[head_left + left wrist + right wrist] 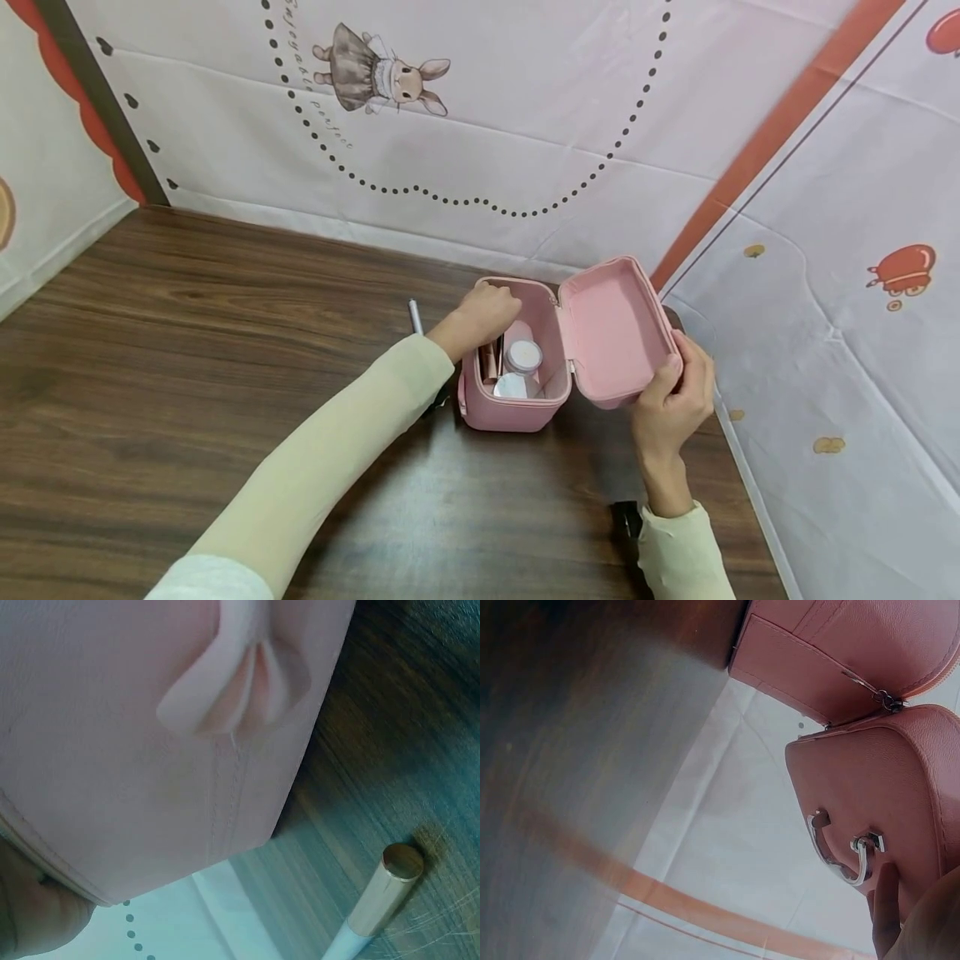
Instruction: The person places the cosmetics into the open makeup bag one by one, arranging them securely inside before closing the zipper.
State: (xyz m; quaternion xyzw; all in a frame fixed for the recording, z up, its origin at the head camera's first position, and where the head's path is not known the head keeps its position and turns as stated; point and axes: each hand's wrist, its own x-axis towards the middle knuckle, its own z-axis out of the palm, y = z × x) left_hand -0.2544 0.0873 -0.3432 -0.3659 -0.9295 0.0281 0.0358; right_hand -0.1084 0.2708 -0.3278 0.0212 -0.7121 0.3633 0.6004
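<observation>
A pink cosmetic case (517,415) stands on the table, its zip lid (611,329) folded open to the right. My right hand (678,396) grips the lid's outer edge, thumb on the inside and fingers behind. The right wrist view shows the lid's outer face (870,772) with a metal-ringed handle (836,859). Over the back left rim, my left hand (483,310) reaches into the case; its fingertips are hidden, and I cannot tell whether they hold anything. Inside lie a round white-lidded jar (523,357), a white disc-shaped piece (512,386) and brown tubes (489,364).
A slim tube with a gold cap (382,889) and pale body lies on the wooden table (187,375), left of the case. A pink bow (240,690) decorates the case's side. Printed cloth walls (487,142) rise behind and to the right.
</observation>
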